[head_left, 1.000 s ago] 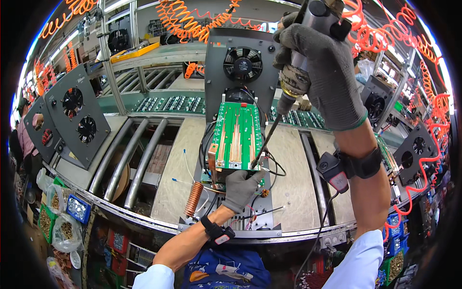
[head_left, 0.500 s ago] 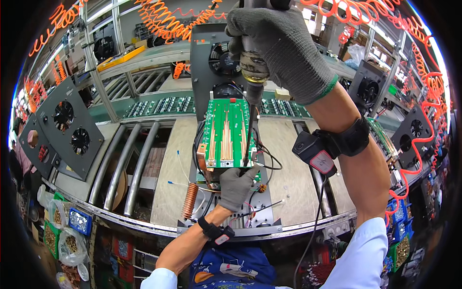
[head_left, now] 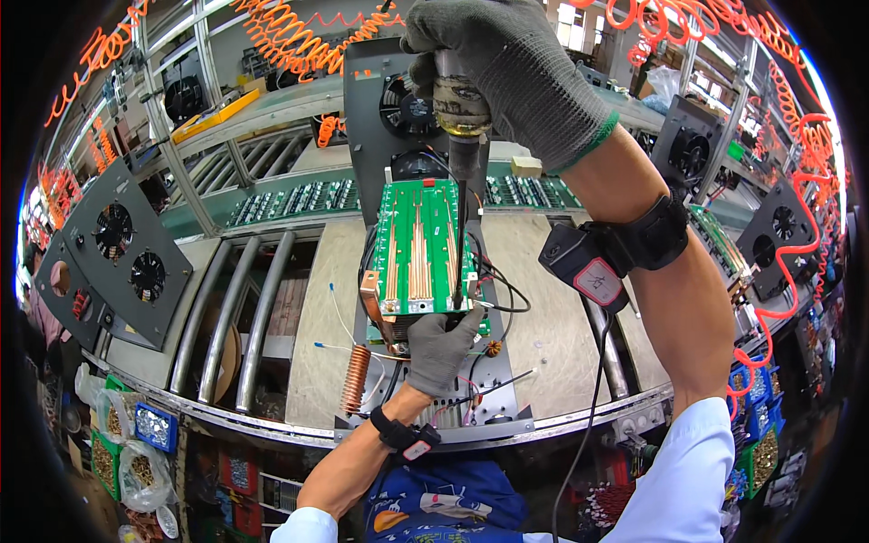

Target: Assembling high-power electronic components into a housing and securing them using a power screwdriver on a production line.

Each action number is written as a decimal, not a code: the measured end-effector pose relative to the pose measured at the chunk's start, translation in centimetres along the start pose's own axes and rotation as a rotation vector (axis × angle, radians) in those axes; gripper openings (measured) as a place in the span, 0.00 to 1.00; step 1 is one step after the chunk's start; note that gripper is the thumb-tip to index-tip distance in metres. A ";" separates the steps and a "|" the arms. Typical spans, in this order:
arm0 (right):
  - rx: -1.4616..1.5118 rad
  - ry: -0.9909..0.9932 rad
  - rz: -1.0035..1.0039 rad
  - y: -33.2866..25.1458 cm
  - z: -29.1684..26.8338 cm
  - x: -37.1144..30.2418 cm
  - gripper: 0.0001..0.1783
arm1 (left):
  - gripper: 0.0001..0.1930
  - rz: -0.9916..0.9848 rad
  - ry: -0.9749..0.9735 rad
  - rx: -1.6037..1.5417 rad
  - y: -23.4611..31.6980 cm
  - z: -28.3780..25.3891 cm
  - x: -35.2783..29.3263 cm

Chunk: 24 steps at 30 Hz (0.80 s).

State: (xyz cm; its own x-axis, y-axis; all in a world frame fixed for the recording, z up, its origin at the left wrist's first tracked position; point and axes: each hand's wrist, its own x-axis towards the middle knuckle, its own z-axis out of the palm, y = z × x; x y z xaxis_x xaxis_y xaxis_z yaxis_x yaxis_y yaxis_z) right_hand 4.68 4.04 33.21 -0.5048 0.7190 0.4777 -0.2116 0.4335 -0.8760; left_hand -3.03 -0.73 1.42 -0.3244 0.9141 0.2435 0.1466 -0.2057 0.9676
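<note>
My right hand (head_left: 511,68), in a grey knit glove, is wrapped around a power screwdriver (head_left: 463,116) held upright. Its long thin bit (head_left: 462,240) reaches down to the right front corner of a green circuit board (head_left: 439,244) with copper-coloured strips. At that corner my left hand (head_left: 439,351), gloved as well, has its fingers curled close to the bit's tip and the board's front edge. What those fingers pinch, if anything, is hidden. The board sits on a dark finned block, on a metal chassis with an upright fan panel (head_left: 369,118) behind it.
Left of the board stand a copper coil (head_left: 355,380) and loose wires. Black cables (head_left: 516,294) curve out on the right. Metal rollers (head_left: 220,317) and grey fan panels (head_left: 116,253) lie further left. Orange coiled hoses (head_left: 299,41) hang overhead. Parts bins (head_left: 156,425) line the bench front.
The view has shifted a little. My right hand and the screwdriver appear slightly further left and higher, with the bit still at the same board corner. My left hand keeps its place there.
</note>
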 end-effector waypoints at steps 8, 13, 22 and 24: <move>-0.096 0.127 0.014 0.2 0.1 -0.4 0.06 | 0.21 0.058 0.092 0.114 0.0 0.6 0.0; -0.032 0.130 0.052 0.1 -0.2 -0.1 0.08 | 0.21 0.067 0.068 0.104 0.2 0.4 0.1; -0.427 0.068 -0.371 0.3 -0.2 -1.0 0.08 | 0.15 0.081 0.002 0.150 -0.2 0.1 0.3; -0.258 0.115 -0.107 0.1 -0.3 -0.7 0.09 | 0.15 0.075 0.001 0.164 -0.5 0.1 0.3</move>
State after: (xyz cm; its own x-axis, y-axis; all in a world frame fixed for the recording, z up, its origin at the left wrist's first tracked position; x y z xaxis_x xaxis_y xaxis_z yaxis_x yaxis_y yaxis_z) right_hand 5.25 3.69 32.77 -0.3896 0.7123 0.5838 -0.0314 0.6233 -0.7814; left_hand -3.11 -0.28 1.03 -0.3079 0.8979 0.3145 0.3209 -0.2132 0.9228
